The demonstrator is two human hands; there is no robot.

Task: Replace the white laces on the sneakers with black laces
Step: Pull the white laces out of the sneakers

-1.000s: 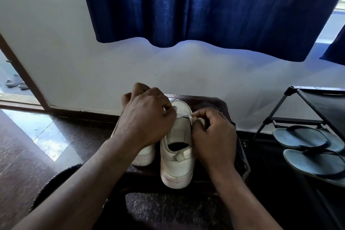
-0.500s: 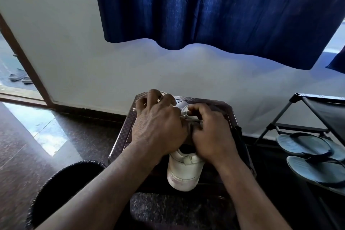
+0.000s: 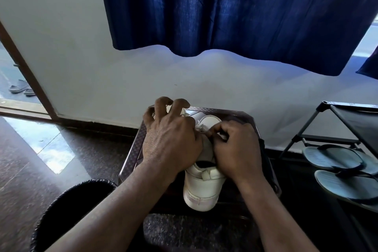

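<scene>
A white sneaker [image 3: 201, 188] stands heel toward me on a dark patterned stool [image 3: 131, 161]. My left hand [image 3: 169, 139] lies over its left side with the fingers curled and raised above the second sneaker, which is almost hidden beneath it. My right hand [image 3: 235, 147] sits on the sneaker's right side and pinches the white lace [image 3: 201, 128] near the toe end. A dark cord, possibly a black lace [image 3: 266, 159], hangs over the stool's right edge.
A black round bin [image 3: 67, 206] stands at the lower left. A metal shoe rack [image 3: 331, 129] with two blue flip-flops [image 3: 335, 159] is at the right. A blue curtain [image 3: 225, 10] hangs over the white wall behind. Sandals [image 3: 19, 89] lie outside the doorway at left.
Both hands have closed in over the front of the sneaker. My left hand's fingers have lifted and spread, and my right hand's fingers have moved to the lace near the toe.
</scene>
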